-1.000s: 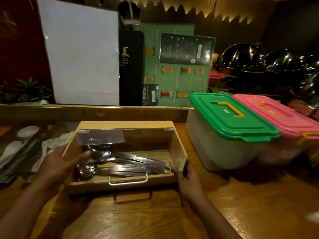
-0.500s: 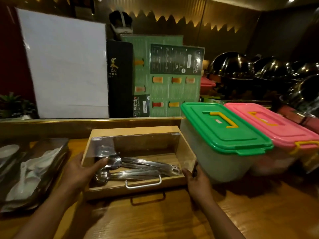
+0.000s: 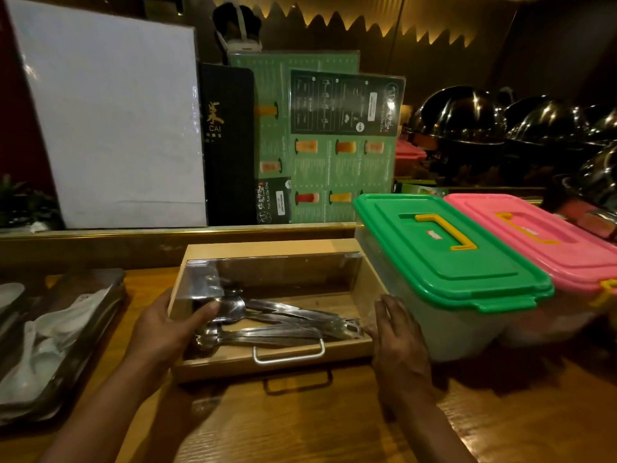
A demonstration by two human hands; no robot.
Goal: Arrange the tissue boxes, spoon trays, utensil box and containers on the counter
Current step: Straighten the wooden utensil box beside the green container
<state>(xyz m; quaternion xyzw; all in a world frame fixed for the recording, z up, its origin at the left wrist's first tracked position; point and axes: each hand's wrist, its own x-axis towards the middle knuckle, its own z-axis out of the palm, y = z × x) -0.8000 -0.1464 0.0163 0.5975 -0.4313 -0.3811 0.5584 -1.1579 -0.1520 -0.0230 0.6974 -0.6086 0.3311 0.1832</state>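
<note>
A wooden utensil box (image 3: 267,250) with a clear lid and a metal handle sits mid-counter, with several steel spoons inside. My left hand (image 3: 163,325) grips its left side, thumb laid over the lid. My right hand (image 3: 397,335) presses flat against its right side, fingers spread. Just right of the box stands a clear container with a green lid (image 3: 447,252) and a yellow handle. A pink-lidded container (image 3: 541,235) sits against that one's right side. At the left edge lies a steel spoon tray (image 3: 83,332) holding white spoons.
A raised ledge (image 3: 167,233) runs behind the box, carrying a white board (image 3: 110,121), a black menu (image 3: 228,142) and green menu sheets (image 3: 320,155). Shiny chafing-dish domes (image 3: 467,118) fill the back right. Wooden counter (image 3: 300,426) lies in front of me.
The utensil box has slid right and back, closing up to the green-lidded container. My right hand has moved from the box's front corner to lie flat along its right side.
</note>
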